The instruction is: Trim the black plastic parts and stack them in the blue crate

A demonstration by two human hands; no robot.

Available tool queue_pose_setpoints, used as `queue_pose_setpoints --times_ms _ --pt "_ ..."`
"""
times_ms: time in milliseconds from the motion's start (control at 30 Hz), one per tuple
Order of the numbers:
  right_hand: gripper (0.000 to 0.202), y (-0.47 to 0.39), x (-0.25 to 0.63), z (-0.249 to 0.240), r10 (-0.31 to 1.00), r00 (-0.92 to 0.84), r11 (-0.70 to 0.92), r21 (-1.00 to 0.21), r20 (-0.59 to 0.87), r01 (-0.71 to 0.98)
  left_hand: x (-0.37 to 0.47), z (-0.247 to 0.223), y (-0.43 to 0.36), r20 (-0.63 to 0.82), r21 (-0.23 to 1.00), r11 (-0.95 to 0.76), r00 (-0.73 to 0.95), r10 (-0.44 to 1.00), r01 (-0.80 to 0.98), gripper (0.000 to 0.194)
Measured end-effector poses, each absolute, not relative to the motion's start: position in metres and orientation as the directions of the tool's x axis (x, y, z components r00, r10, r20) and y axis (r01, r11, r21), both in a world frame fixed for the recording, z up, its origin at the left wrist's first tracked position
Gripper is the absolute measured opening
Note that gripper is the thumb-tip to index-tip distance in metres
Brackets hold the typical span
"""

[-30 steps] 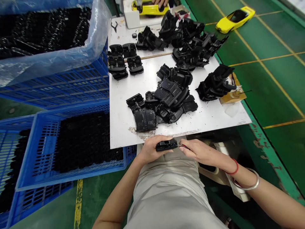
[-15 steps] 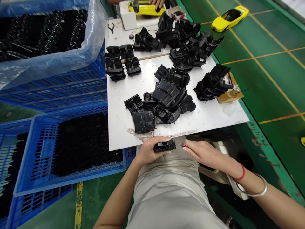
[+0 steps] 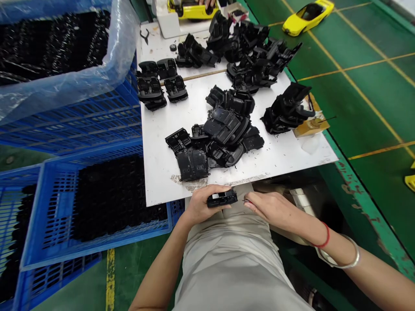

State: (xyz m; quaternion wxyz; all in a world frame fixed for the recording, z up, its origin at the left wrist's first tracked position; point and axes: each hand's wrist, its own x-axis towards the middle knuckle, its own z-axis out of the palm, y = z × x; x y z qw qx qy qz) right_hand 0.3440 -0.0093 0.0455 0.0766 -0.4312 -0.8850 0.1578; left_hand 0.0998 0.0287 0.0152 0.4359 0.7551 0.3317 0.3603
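My left hand (image 3: 202, 203) grips a black plastic toy-car interior part (image 3: 222, 198) by its edges, just off the table's near edge and above my lap. Close by on the right, my right hand (image 3: 267, 206) is closed around a small thin-tipped tool (image 3: 246, 200); most of it is hidden in the fingers, so its exact kind does not show. The tip points at the part, with a small gap between them. In front of both hands, a pile of similar black interior parts (image 3: 223, 125) lies on the white table (image 3: 158, 172).
More black parts (image 3: 162, 84) stand in stacks at the table's left, others at the back. A wooden block (image 3: 311, 127) is at the right edge, pliers (image 3: 144, 36) far left. Blue crates (image 3: 48, 216) stand left. Yellow toy car (image 3: 308, 17) lies on the green surface; another person's hand (image 3: 207, 3) is behind.
The view has shifted slightly, so the table appears a little further left. My hands keep their grips on the part and the tool; the gap between them looks slightly smaller.
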Motion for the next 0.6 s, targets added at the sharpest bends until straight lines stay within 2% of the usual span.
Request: queue_pose_setpoints --times_ms 300,600 --pt "0.040 -0.0101 0.3432 0.0460 0.796 -0.606 0.565 -0.359 0.000 0.743 0.0993 0.0138 0.0284 0.247 0.895 -0.399 0.524 0.815 0.199 0.039" --pt "0.038 -0.0078 0.3399 0.0486 0.757 -0.652 0.621 -0.270 -0.039 0.736 0.0997 0.0133 0.0288 0.268 0.890 -0.417 0.529 0.806 0.185 0.040"
